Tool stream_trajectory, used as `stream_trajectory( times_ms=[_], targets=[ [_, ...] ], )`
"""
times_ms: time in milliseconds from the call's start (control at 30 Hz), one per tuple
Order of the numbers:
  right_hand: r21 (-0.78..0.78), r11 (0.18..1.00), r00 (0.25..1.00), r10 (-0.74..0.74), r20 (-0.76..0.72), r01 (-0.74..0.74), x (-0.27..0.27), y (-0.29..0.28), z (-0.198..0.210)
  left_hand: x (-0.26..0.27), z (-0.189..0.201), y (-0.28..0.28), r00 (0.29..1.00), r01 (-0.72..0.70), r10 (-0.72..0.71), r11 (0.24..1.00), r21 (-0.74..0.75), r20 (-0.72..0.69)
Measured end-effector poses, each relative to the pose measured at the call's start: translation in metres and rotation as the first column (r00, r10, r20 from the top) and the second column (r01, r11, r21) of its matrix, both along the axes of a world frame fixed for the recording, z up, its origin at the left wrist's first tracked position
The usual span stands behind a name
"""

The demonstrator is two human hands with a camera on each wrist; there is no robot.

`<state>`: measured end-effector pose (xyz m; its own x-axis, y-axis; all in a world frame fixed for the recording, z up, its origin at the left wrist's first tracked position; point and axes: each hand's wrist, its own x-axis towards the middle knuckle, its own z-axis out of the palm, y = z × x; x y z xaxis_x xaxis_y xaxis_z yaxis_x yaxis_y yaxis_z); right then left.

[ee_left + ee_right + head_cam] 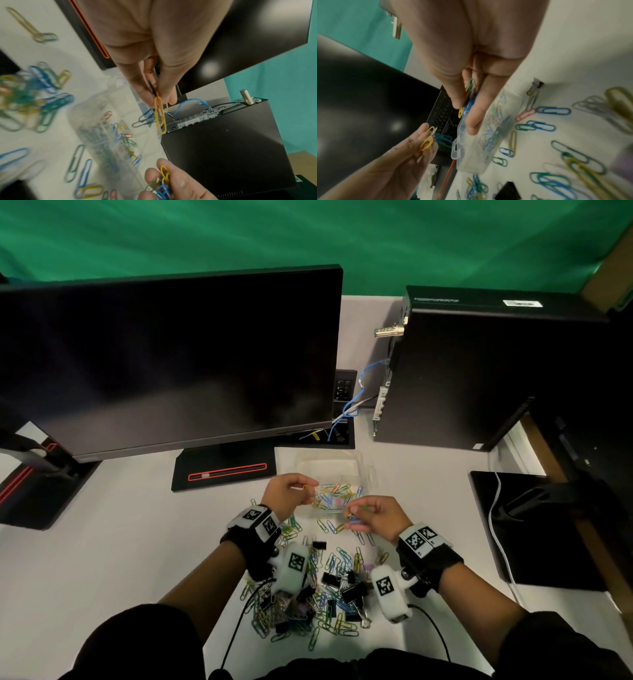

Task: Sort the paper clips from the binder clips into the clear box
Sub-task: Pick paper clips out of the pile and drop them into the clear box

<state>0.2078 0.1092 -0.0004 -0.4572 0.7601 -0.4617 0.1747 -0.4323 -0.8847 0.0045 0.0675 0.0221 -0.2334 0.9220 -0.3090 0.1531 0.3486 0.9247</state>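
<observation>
**Pinching wire clips over the box**

Pinching looped, plastic-coated paper clips (pixel 160 116), the left hand (pixel 287 494) and right hand (pixel 376 517) each grip a bunch above the clear box (pixel 337 470), at 12 o'clock from black binder clips (pixel 354 592) on the smooth white worktop (pixel 102 542).

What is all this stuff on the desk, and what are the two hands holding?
Paper clips: many, mixed colours, loose on the near desk.
Binder clips: several, black, mixed into that pile.
Clear box: one, behind the pile, holding paper clips.
Monitor: one, black, far left.
Computer case: one, black, far right.
Desk: one, white.
Left hand: pinches a yellow clip over the box.
Right hand: grip on a few clips.
</observation>
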Motion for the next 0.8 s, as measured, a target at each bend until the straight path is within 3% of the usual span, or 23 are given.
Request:
stream_trajectory(
  times_ms=[133, 367, 500, 667, 800],
  targets=[
    [-0.07, 0.988, 0.985, -0.144, -0.099, 0.138, -0.006, 0.005, 0.008, 0.006, 0.003, 0.023, 0.997, 0.01, -0.008, 1.0, 0.016, -0.071],
    [-0.145, 0.963, 0.958, -0.249, -0.139, 0.229, -0.009, 0.016, 0.002, 0.025, -0.002, 0.022, 0.921, 0.193, -0.203, 0.979, -0.063, -0.332],
    [-0.171, 0.956, 0.955, -0.262, -0.138, 0.238, -0.015, 0.016, 0.005, 0.037, 0.0, 0.019, 0.926, 0.203, -0.198, 0.979, -0.019, -0.322],
    [-0.167, 0.961, 0.975, -0.224, -0.009, 0.219, -0.023, 0.011, 0.008, 0.045, -0.004, 0.022, 0.931, 0.155, -0.152, 0.988, -0.016, -0.333],
    [-0.201, 0.957, 0.969, -0.231, -0.083, 0.211, -0.023, 0.009, 0.011, 0.046, -0.004, 0.024, 0.926, 0.127, -0.124, 0.992, -0.015, -0.357]
  ],
)
